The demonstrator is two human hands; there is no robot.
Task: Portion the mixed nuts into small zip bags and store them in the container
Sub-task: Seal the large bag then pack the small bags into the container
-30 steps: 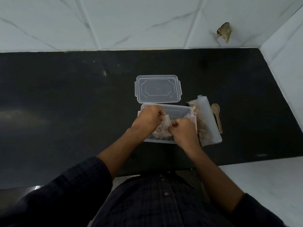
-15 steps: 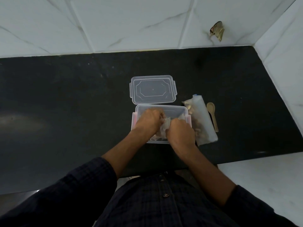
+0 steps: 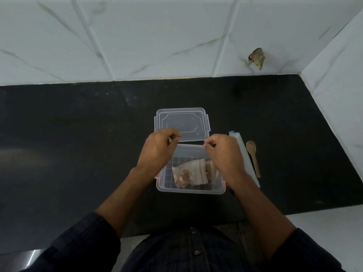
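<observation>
A clear plastic container [image 3: 188, 188] stands open on the black counter, with small zip bags of mixed nuts [image 3: 189, 173] lying inside. Its clear lid [image 3: 182, 122] lies flat just beyond it. My left hand [image 3: 159, 150] and my right hand [image 3: 224, 154] hover over the container's far rim. Both have curled fingers, and thumb and fingertips pinch the lid's two near corners. The large bag of nuts [image 3: 238, 140] lies to the right, mostly hidden behind my right wrist.
A small wooden spoon [image 3: 253, 156] lies right of the large bag. The black counter [image 3: 78, 144] ends at white tiled walls behind and on the right. A brown scrap [image 3: 257, 58] sticks to the back wall.
Both hands have let go of the small bag inside the container and moved up and away to the lid's near edge. The bags now lie uncovered in the container.
</observation>
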